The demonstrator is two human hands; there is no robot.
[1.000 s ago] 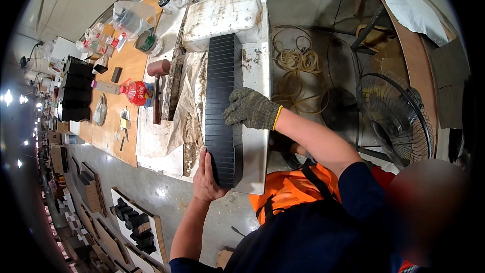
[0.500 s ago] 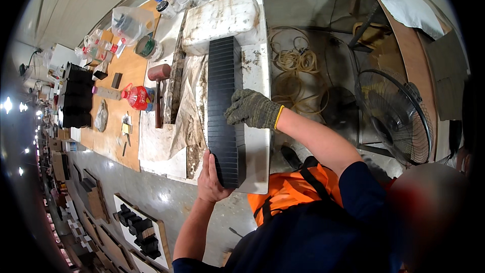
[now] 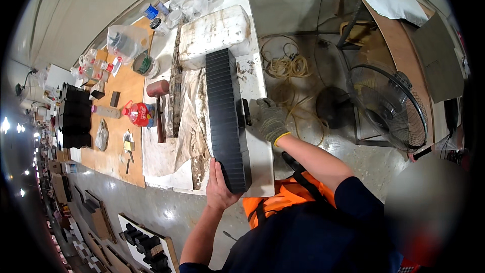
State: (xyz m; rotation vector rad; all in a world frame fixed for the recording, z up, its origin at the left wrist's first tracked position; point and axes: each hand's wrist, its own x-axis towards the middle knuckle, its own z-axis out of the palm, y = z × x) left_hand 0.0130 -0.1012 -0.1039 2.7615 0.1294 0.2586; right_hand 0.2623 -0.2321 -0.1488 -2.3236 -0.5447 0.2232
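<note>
A long row of thin black slabs [image 3: 222,106] stands packed face to face on the table, running away from me. My bare left hand [image 3: 221,189] grips its near end, fingers along the left side. My right hand [image 3: 272,120], in a grey knitted glove with a yellow cuff, is to the right of the row, at the table's edge. Its fingers look spread, and nothing shows between them. Between the glove and the row is a small dark flat piece [image 3: 246,112]; whether the fingertips touch it I cannot tell.
A stained white block [image 3: 216,35] lies beyond the row. To the left are a mallet [image 3: 158,91], a stained cloth [image 3: 189,121], a red-labelled bottle [image 3: 139,115] and black stacked pieces [image 3: 76,116]. Coiled hose [image 3: 288,65] and a fan [image 3: 391,106] are at right.
My right hand has come off the top of the slab row and moved right. A dark piece now shows beside the row. My left hand stays at the near end.
</note>
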